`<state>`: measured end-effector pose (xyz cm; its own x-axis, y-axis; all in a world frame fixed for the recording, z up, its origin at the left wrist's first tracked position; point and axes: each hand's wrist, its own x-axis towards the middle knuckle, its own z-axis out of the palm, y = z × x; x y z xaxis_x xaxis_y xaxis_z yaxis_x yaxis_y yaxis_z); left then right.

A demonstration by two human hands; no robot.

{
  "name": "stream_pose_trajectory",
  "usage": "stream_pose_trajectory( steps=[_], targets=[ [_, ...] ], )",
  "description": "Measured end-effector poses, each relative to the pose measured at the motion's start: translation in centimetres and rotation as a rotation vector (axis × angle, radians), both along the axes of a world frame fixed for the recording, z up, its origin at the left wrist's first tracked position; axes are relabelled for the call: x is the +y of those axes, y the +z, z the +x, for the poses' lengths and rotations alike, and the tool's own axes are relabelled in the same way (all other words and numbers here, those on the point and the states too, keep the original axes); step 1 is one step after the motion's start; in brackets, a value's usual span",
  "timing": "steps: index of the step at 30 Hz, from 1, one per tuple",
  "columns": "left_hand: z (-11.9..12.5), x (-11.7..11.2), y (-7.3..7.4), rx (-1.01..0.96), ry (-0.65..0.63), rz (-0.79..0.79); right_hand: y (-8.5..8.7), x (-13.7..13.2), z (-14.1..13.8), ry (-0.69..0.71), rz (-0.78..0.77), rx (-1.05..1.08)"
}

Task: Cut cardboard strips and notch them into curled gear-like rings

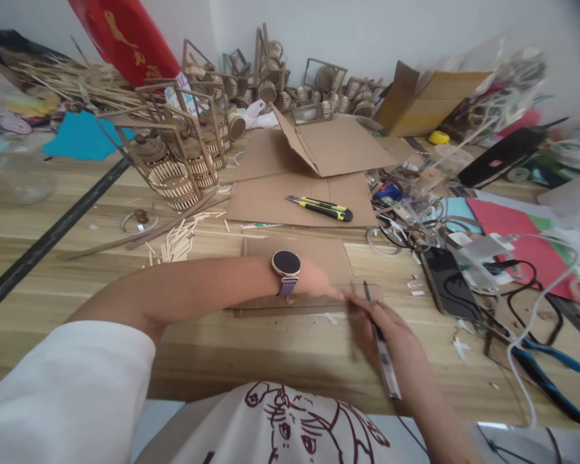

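- Right of centre, right hand (397, 328) pinches slim black-and-silver tool (385, 364) between its fingers!
- Centre: left hand (314, 277) over flat brown cardboard (326, 249), finger spread impossible to tell.

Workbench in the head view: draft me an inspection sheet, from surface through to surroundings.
Surface: pale wooden table with paper scraps.
Things at hand: small cardboard piece, slim tool.
Clutter: wooden sticks to the left; phone and blue-handled tool to the right; yellow-black cutter on larger cardboard.
Hands: left hand over the small cardboard piece; right hand holding the slim tool.
Cables: white cable looping at right.
Surroundings: lantern-like baskets, open box and red panel behind.
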<state>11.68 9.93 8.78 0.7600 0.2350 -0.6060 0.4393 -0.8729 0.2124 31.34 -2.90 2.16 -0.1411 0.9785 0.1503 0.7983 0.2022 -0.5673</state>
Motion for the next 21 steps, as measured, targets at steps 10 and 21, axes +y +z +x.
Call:
stream_pose_trajectory(
  steps=[10, 21],
  targets=[
    [-7.0, -0.7, -0.4, -0.019, -0.001, 0.027, 0.0, 0.5, -0.1, 0.071, -0.006, -0.063],
    [-8.2, -1.3, 0.8, -0.034, 0.198, -0.059, 1.9, 1.2, -2.1, -0.004, 0.12, 0.02]
  ],
)
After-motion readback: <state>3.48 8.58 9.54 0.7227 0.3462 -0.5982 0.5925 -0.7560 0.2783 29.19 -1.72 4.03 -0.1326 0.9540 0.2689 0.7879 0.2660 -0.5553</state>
